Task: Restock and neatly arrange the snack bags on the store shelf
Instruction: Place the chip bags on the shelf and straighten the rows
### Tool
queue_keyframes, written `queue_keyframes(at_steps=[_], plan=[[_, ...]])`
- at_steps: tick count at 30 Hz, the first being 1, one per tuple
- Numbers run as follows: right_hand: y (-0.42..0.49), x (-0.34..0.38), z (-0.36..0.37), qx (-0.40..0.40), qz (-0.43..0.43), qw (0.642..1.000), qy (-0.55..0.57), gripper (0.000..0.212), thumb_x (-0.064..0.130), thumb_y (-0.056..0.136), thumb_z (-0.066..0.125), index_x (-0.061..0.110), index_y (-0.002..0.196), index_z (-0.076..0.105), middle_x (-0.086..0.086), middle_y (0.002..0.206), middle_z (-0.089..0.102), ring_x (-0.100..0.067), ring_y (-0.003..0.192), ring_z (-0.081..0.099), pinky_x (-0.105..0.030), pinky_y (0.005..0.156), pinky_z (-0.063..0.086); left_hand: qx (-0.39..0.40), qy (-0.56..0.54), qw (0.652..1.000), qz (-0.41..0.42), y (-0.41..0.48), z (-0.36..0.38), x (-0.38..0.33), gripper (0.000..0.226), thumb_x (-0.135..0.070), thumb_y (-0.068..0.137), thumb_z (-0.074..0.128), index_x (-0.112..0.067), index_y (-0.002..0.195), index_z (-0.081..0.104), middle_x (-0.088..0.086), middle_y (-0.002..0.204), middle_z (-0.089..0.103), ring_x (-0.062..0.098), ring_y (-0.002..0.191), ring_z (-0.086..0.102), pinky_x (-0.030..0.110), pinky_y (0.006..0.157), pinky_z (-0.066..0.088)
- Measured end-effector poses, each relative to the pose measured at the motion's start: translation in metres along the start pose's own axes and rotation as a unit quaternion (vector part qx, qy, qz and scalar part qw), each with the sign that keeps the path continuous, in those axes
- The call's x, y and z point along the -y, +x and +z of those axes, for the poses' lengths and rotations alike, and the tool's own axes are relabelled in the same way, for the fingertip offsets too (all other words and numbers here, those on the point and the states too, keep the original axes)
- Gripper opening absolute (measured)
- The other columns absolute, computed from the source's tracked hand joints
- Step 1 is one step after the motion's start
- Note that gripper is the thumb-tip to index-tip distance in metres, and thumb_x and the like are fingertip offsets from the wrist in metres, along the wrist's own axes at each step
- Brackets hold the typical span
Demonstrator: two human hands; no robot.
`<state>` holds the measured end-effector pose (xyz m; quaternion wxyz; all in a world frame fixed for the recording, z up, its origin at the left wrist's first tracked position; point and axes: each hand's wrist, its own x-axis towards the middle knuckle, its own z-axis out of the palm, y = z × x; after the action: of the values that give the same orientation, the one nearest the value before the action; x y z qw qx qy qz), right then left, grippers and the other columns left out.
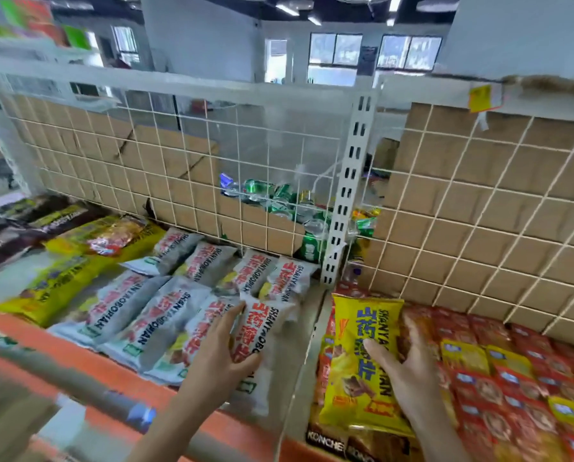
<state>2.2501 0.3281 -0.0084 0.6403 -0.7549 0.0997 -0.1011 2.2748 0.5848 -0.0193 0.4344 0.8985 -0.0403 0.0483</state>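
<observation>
Orange-lipped shelf [29, 331], wire-grid back [179, 161], cardboard [479, 195] behind, windows [335, 53] beyond. Left hand [222, 348] grips white snack bag [262, 328] at front row's right end. Right hand [409, 371] holds yellow snack bag [355, 355] over red packets [512, 378].

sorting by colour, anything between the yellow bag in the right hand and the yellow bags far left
Yes: a thin divider between the bays, then the white bags, the left hand on one. Lift the yellow bag over them.
</observation>
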Motion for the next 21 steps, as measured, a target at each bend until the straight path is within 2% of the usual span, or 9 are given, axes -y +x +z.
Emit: queue_keyframes(at_steps=[3,5,7,9,12,14,16,18,21], plan=[[-0.003,0.0,0.012,-0.017,0.004,1.0,-0.006,0.078,0.02,0.08,0.07,0.017,0.145,0.027,0.001,0.137,0.04,-0.015,0.129,0.036,-0.018,0.09,0.026,0.036,0.02,0.999,0.034,0.005,0.0,0.01,0.077,-0.031,0.078,0.068,-0.035,0.141,0.024,-0.004,0.131,0.042,0.006,0.108,0.046,0.014,0.081,0.042],[-0.008,-0.001,0.017,-0.032,0.004,0.999,-0.015,0.076,0.016,0.08,0.069,0.015,0.145,0.029,-0.002,0.143,0.038,-0.017,0.132,0.034,-0.018,0.089,0.024,0.044,0.056,0.996,0.058,0.006,0.002,0.009,0.075,-0.034,0.081,0.065,-0.037,0.142,0.021,-0.006,0.135,0.037,0.005,0.106,0.044,0.014,0.077,0.039],[-0.012,-0.001,0.021,-0.042,0.001,0.999,-0.019,0.076,0.018,0.08,0.07,0.016,0.144,0.029,-0.004,0.145,0.037,-0.021,0.133,0.035,-0.022,0.093,0.027,0.056,0.074,0.993,0.07,0.004,0.006,0.009,0.076,-0.031,0.085,0.063,-0.036,0.144,0.016,-0.011,0.143,0.025,0.005,0.114,0.045,0.007,0.074,0.035],[-0.015,0.0,0.024,-0.049,0.002,0.999,-0.003,0.077,0.02,0.079,0.07,0.017,0.144,0.028,-0.002,0.142,0.04,-0.021,0.129,0.039,-0.027,0.095,0.031,0.066,0.068,0.991,0.093,0.003,0.012,0.011,0.077,-0.03,0.087,0.062,-0.035,0.145,0.012,-0.011,0.147,0.016,0.007,0.127,0.037,0.007,0.085,0.031],[-0.02,0.004,0.027,-0.043,-0.005,0.999,0.001,0.089,0.042,0.068,0.07,0.022,0.144,0.028,0.001,0.14,0.043,-0.021,0.128,0.042,-0.039,0.104,0.036,0.068,0.131,0.982,0.116,0.0,0.022,0.016,0.079,-0.038,0.089,0.053,-0.031,0.146,-0.001,-0.006,0.149,0.013,0.013,0.136,0.022,0.019,0.105,0.026],[-0.025,0.007,0.027,-0.044,-0.003,0.999,0.001,0.098,0.052,0.058,0.068,0.027,0.143,0.028,0.0,0.141,0.043,-0.023,0.128,0.043,-0.049,0.106,0.036,0.061,0.205,0.972,0.1,-0.003,0.026,0.015,0.078,-0.055,0.087,0.033,-0.023,0.148,-0.004,-0.004,0.155,0.004,0.019,0.142,0.012,0.027,0.114,0.013],[-0.027,0.01,0.026,-0.045,-0.006,0.999,0.013,0.097,0.05,0.058,0.069,0.028,0.143,0.028,0.001,0.141,0.043,-0.022,0.128,0.043,-0.05,0.106,0.035,0.046,0.267,0.959,0.084,-0.006,0.025,0.01,0.086,-0.061,0.076,0.019,-0.014,0.149,0.017,0.001,0.153,0.022,0.023,0.138,0.029,0.034,0.111,0.023],[-0.028,0.012,0.025,-0.041,-0.011,0.999,0.019,0.095,0.048,0.06,0.071,0.03,0.143,0.027,0.002,0.142,0.042,-0.023,0.129,0.043,-0.05,0.106,0.035,0.043,0.297,0.95,0.082,-0.005,0.025,0.011,0.08,-0.06,0.074,0.029,-0.01,0.133,0.05,0.005,0.133,0.054,0.024,0.115,0.058,0.038,0.091,0.048],[-0.029,0.013,0.022,-0.027,-0.018,0.999,0.021,0.091,0.044,0.066,0.07,0.031,0.144,0.024,0.003,0.146,0.036,-0.021,0.133,0.037,-0.049,0.109,0.032,0.038,0.302,0.949,0.085,-0.008,0.022,0.013,0.071,-0.06,0.077,0.034,-0.014,0.125,0.058,0.001,0.118,0.064,0.021,0.102,0.064,0.039,0.079,0.054]])
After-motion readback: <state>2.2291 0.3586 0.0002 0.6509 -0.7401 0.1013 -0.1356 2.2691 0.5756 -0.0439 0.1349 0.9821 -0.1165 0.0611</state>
